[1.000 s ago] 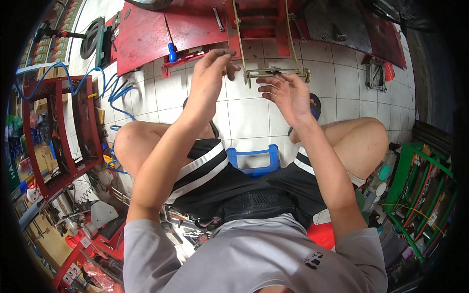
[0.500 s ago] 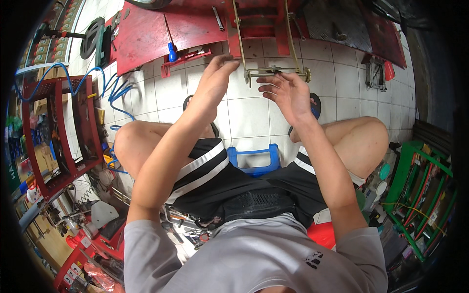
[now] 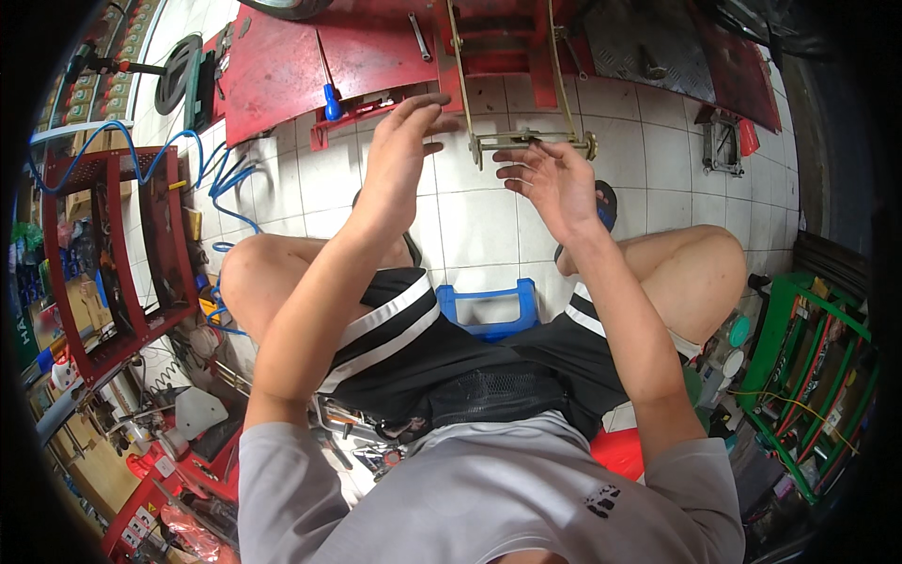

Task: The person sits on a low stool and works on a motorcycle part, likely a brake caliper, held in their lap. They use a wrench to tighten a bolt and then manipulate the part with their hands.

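Note:
A brass-coloured metal frame (image 3: 564, 89) with two long side bars sticks out from the red work platform (image 3: 272, 70), a thin axle (image 3: 512, 136) crossing its near end. Just left of that end my left hand (image 3: 399, 155) is raised with its fingers spread, holding nothing. At the axle's right half is my right hand (image 3: 562, 188), palm up, its fingers apart and slightly bent beneath the bar. Whether its fingertips touch the axle I cannot tell. A blue-handled screwdriver (image 3: 332, 101) and a wrench (image 3: 419, 36) lie on the platform, beyond my left hand.
A blue plastic stool (image 3: 489, 329) stands between my legs on the white tiles. Blue air hose (image 3: 221, 193) coils at left near a red tool rack (image 3: 103, 254). A green rack (image 3: 808, 376) is at right; a small metal stand (image 3: 722, 146) sits farther off.
My left hand has drawn slightly left and its fingers have spread apart. My right hand has stayed almost still at the axle.

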{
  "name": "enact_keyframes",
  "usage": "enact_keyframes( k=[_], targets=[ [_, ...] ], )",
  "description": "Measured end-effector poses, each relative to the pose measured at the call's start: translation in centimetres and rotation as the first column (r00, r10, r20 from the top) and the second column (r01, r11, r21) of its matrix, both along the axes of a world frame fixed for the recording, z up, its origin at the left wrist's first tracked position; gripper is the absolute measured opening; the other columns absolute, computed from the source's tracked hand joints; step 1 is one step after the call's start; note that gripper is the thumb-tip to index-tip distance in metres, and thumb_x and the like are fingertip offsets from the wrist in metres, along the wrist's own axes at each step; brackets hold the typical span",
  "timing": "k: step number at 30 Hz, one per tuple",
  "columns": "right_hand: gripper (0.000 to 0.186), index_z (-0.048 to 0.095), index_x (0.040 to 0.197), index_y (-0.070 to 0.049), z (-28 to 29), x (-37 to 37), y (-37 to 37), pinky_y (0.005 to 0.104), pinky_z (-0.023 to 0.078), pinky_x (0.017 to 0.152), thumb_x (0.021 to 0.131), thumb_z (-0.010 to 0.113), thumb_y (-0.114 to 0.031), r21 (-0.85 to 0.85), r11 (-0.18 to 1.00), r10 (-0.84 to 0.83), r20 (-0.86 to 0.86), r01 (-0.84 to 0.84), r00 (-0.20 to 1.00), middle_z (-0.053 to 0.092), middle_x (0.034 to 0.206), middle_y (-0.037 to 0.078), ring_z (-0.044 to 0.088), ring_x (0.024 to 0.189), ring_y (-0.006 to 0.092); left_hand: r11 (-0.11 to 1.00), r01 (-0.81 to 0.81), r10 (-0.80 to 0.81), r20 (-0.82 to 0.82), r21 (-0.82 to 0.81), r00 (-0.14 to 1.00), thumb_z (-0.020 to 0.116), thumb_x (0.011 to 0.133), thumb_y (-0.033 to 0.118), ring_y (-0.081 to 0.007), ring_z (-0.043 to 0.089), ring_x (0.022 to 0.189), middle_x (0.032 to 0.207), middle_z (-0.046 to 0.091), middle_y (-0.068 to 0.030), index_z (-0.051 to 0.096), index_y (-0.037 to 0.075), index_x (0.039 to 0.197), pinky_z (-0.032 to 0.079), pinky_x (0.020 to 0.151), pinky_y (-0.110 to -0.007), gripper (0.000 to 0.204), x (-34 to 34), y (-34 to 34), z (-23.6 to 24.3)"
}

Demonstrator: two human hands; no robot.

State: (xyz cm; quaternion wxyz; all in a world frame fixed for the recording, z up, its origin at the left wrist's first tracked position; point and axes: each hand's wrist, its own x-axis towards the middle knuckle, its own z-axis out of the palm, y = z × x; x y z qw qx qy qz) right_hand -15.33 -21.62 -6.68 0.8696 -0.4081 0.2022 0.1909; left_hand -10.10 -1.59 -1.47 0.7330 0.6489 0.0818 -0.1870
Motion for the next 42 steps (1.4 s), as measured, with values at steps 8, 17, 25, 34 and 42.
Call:
enact_keyframes(
  k=[8, 17, 25, 34, 42],
  targets=[
    [0.032, 0.056, 0.090, -0.006, 0.3, 0.0, 0.1, 0.0375, 0.047, 0.088, 0.093, 0.041, -0.034, -0.013, 1.000, -0.002, -0.010, 0.002, 1.000, 0.065, 0.111, 0.023, 0.063, 0.095, 0.0277, 0.998, 0.033, -0.033, 0.004, 0.055, 0.999, 0.050, 0.097, 0.024, -0.0185, 0.058, 0.110, 0.102, 0.071, -0.0098, 0.054, -0.003, 0.128, 0.040, 0.094, -0.032, 0.041, -0.1, 0.0, -0.3],
    [0.034, 0.057, 0.092, -0.004, 0.4, 0.0, 0.3, 0.0373, 0.047, 0.088, 0.093, 0.042, -0.034, -0.020, 1.000, 0.005, 0.000, -0.005, 1.000, 0.065, 0.110, 0.023, 0.063, 0.095, 0.0278, 0.996, 0.010, -0.012, 0.029, 0.092, 1.000, 0.050, 0.097, 0.023, -0.0170, 0.062, 0.099, 0.091, 0.070, -0.0076, 0.057, -0.006, 0.124, 0.042, 0.088, -0.028, 0.040, -0.5, -0.7, 0.5],
    [0.039, 0.058, 0.101, 0.002, -0.2, 0.0, -0.1, 0.0372, 0.047, 0.088, 0.093, 0.043, -0.033, 0.009, 1.000, -0.006, -0.002, 0.006, 1.000, 0.066, 0.109, 0.022, 0.063, 0.094, 0.0274, 0.948, 0.131, -0.178, 0.139, 0.291, 0.974, 0.057, 0.095, 0.023, -0.0173, 0.063, 0.092, 0.097, 0.071, -0.0110, 0.064, -0.005, 0.113, 0.046, 0.084, -0.028, 0.034, -0.1, -0.2, -0.6],
    [0.042, 0.058, 0.104, 0.003, -0.4, -0.1, -0.1, 0.0375, 0.046, 0.089, 0.091, 0.046, -0.035, 0.024, 1.000, 0.016, 0.005, -0.016, 1.000, 0.066, 0.111, 0.021, 0.063, 0.096, 0.0269, 0.833, 0.327, -0.406, 0.091, 0.446, 0.909, 0.066, 0.091, 0.020, -0.0241, 0.071, 0.092, 0.097, 0.072, -0.0186, 0.065, -0.008, 0.111, 0.054, 0.080, -0.033, 0.034, -0.2, -0.2, -2.4],
    [0.041, 0.058, 0.102, 0.003, -0.5, -0.1, 0.0, 0.0377, 0.047, 0.090, 0.091, 0.046, -0.035, 0.026, 0.999, 0.023, 0.010, -0.023, 1.000, 0.067, 0.111, 0.020, 0.064, 0.095, 0.0267, 0.797, 0.211, -0.432, 0.289, 0.566, 0.855, 0.064, 0.091, 0.013, -0.0275, 0.073, 0.084, 0.092, 0.072, -0.0212, 0.065, -0.009, 0.104, 0.058, 0.076, -0.033, 0.026, -1.0, -0.7, -1.9]
  ],
)
